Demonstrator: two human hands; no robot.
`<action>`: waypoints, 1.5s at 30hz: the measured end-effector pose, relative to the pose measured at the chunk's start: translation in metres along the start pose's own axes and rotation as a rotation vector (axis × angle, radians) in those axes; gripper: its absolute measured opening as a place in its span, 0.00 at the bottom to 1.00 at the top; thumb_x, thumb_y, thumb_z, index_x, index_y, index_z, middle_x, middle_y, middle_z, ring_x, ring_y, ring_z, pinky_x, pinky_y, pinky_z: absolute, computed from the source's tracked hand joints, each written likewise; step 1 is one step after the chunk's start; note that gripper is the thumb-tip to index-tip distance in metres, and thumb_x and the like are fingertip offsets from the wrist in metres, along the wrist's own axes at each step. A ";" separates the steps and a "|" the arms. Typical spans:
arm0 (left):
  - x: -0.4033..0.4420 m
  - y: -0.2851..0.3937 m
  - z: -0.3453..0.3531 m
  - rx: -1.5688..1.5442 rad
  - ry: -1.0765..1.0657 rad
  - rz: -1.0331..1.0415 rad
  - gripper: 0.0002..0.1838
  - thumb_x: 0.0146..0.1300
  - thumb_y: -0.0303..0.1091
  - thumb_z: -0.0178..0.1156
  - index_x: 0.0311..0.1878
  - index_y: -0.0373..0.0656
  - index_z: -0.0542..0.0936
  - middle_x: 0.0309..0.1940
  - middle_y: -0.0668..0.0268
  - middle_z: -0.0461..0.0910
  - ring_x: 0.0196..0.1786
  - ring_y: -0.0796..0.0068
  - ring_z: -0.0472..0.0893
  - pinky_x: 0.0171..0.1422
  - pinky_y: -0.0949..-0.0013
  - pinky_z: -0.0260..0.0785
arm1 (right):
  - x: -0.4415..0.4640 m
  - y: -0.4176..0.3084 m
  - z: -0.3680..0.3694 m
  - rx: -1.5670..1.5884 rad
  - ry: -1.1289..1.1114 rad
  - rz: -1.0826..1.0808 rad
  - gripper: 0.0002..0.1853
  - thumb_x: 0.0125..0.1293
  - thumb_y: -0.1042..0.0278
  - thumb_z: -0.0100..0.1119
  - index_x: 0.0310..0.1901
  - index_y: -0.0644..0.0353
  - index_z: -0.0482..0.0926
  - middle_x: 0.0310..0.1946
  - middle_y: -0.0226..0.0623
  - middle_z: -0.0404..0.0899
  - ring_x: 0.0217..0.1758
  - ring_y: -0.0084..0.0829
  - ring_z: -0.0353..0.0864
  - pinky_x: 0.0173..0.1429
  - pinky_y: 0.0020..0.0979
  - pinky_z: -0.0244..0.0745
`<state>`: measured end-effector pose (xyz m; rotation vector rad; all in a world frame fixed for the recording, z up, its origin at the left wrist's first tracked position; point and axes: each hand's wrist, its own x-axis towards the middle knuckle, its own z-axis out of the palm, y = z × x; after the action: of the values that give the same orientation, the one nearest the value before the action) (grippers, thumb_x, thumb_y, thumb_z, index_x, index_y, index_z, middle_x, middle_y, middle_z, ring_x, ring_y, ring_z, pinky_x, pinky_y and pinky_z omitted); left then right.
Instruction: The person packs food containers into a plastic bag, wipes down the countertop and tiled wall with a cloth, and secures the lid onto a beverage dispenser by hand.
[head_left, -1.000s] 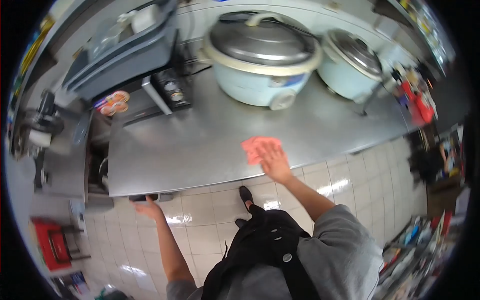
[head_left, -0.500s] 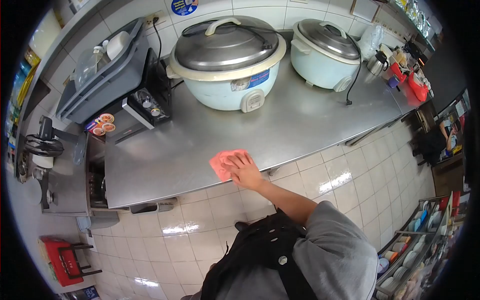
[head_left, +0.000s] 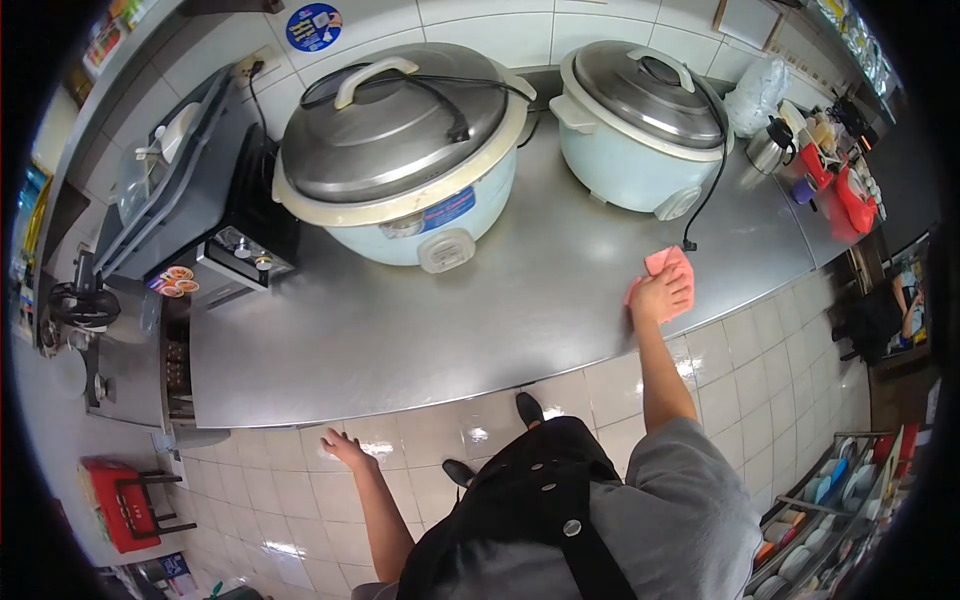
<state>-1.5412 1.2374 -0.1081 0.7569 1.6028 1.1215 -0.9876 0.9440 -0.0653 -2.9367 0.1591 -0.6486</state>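
My right hand (head_left: pixel 660 296) presses a pink cloth (head_left: pixel 672 264) flat onto the steel countertop (head_left: pixel 480 330), near its front edge on the right side. The cloth shows above and to the right of my fingers. Just beyond it hangs the plug of a black cord, from the smaller rice cooker (head_left: pixel 635 165). My left hand (head_left: pixel 346 447) is in the air in front of the counter edge, fingers apart, with nothing in it. The large rice cooker (head_left: pixel 400 190) with a metal lid stands at the back, left of the cloth.
A microwave (head_left: pixel 240 262) carries a grey tub (head_left: pixel 185 190) at the left. Toward the right end stand a metal jug (head_left: pixel 770 146) and a red bag (head_left: pixel 856 198). A dish rack (head_left: pixel 815 515) is at the lower right, and a red stool (head_left: pixel 125 505) at the lower left.
My right hand has slid the cloth rightward along the counter, close to the cord's plug. My left hand has come into view, and the camera view has shifted.
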 end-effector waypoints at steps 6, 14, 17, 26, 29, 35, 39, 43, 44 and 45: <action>-0.018 0.022 0.101 0.168 0.341 0.085 0.39 0.69 0.46 0.49 0.73 0.36 0.46 0.67 0.42 0.59 0.66 0.43 0.66 0.66 0.46 0.64 | -0.008 -0.125 -0.004 0.165 -0.273 -0.249 0.49 0.54 0.54 0.60 0.73 0.65 0.47 0.74 0.57 0.45 0.78 0.56 0.39 0.77 0.56 0.29; -0.022 0.025 0.126 0.520 0.670 0.107 0.34 0.70 0.42 0.45 0.71 0.32 0.48 0.57 0.34 0.67 0.54 0.34 0.74 0.55 0.42 0.71 | 0.045 -0.260 0.056 0.286 -0.244 -0.479 0.41 0.60 0.50 0.56 0.72 0.56 0.55 0.72 0.50 0.53 0.76 0.52 0.47 0.77 0.53 0.35; -0.030 0.034 0.133 0.480 0.632 0.067 0.32 0.71 0.40 0.45 0.71 0.33 0.49 0.56 0.35 0.68 0.52 0.35 0.76 0.54 0.42 0.72 | 0.069 -0.271 0.091 0.437 -0.118 -0.680 0.31 0.65 0.51 0.51 0.69 0.48 0.64 0.70 0.45 0.58 0.75 0.50 0.51 0.76 0.51 0.39; -0.027 0.030 0.128 0.466 0.663 0.124 0.34 0.72 0.41 0.46 0.72 0.34 0.46 0.58 0.35 0.66 0.55 0.36 0.74 0.56 0.43 0.71 | -0.018 -0.178 0.003 0.480 -0.341 -1.091 0.25 0.52 0.62 0.64 0.55 0.42 0.77 0.56 0.31 0.70 0.61 0.39 0.66 0.56 0.47 0.66; -0.027 0.025 0.108 0.342 0.530 0.178 0.37 0.70 0.38 0.51 0.73 0.35 0.45 0.64 0.34 0.57 0.60 0.40 0.71 0.63 0.49 0.68 | -0.036 -0.127 -0.031 0.631 -0.339 -1.527 0.25 0.51 0.63 0.63 0.55 0.41 0.78 0.55 0.28 0.71 0.59 0.37 0.68 0.54 0.46 0.67; -0.072 -0.064 0.020 0.159 0.294 0.409 0.41 0.65 0.28 0.60 0.74 0.39 0.47 0.71 0.43 0.46 0.67 0.47 0.63 0.70 0.54 0.63 | 0.116 -0.134 -0.103 0.412 0.465 -1.068 0.23 0.56 0.67 0.55 0.56 0.44 0.74 0.60 0.29 0.70 0.59 0.37 0.69 0.55 0.41 0.66; -0.144 -0.171 -0.061 0.596 0.201 0.127 0.40 0.64 0.28 0.61 0.74 0.39 0.49 0.70 0.43 0.52 0.72 0.46 0.55 0.73 0.51 0.55 | 0.120 -0.099 -0.028 0.028 0.287 -1.208 0.19 0.59 0.68 0.55 0.53 0.48 0.75 0.58 0.32 0.71 0.59 0.39 0.69 0.55 0.40 0.67; -0.201 -0.285 -0.183 0.595 -0.089 -0.285 0.38 0.61 0.27 0.62 0.72 0.39 0.54 0.59 0.46 0.68 0.56 0.53 0.75 0.55 0.54 0.70 | 0.057 -0.044 -0.001 0.507 -0.402 -0.709 0.14 0.69 0.59 0.51 0.50 0.52 0.81 0.55 0.41 0.74 0.61 0.46 0.69 0.59 0.45 0.67; -0.238 -0.278 -0.205 0.502 -0.101 -0.599 0.37 0.60 0.26 0.61 0.71 0.40 0.56 0.54 0.49 0.73 0.48 0.56 0.81 0.45 0.56 0.75 | 0.050 -0.035 -0.014 0.504 -0.416 -0.720 0.14 0.69 0.59 0.51 0.50 0.52 0.81 0.55 0.41 0.74 0.61 0.46 0.69 0.59 0.45 0.67; -0.262 -0.283 -0.230 0.441 -0.113 -0.688 0.36 0.60 0.26 0.61 0.70 0.41 0.57 0.48 0.52 0.75 0.42 0.60 0.81 0.38 0.59 0.73 | 0.042 -0.021 -0.039 0.608 -0.487 -0.791 0.14 0.69 0.59 0.51 0.50 0.52 0.80 0.54 0.42 0.75 0.60 0.46 0.70 0.60 0.44 0.67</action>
<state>-1.6660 0.8325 -0.2562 0.4615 1.8305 0.2308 -0.9646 0.9552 -0.0099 -2.3684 -1.0726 0.0074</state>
